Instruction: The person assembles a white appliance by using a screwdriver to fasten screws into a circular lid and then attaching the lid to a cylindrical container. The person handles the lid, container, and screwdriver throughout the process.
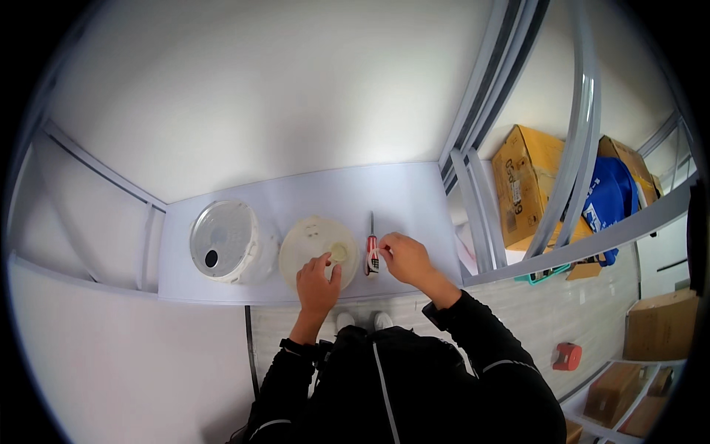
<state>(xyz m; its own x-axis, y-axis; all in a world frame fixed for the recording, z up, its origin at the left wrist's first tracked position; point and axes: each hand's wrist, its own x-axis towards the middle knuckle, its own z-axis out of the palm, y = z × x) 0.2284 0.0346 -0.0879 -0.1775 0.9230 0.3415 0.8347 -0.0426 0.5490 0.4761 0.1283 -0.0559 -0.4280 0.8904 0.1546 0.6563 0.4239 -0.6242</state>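
Observation:
A round cream-coloured lid (296, 251) lies flat on the table, with a small yellowish round piece (339, 253) near its right side. My left hand (318, 286) rests over the lid's front, thumb and fingers apart beside that round piece. Just right of the lid, my right hand (404, 259) pinches a thin white ring (375, 252). Below the ring lies a screwdriver (371, 241) with a red and dark handle, its shaft pointing away from me. The ring partly overlaps the handle in view.
A white tub (226, 241) with a clear-looking top and a black round spot stands at the left of the pale table (410, 196). Grey frame posts (473, 211) rise at the table's right. Beyond them are cardboard boxes (521, 185) and a blue bag (612, 194). A red stool (567, 357) stands on the floor.

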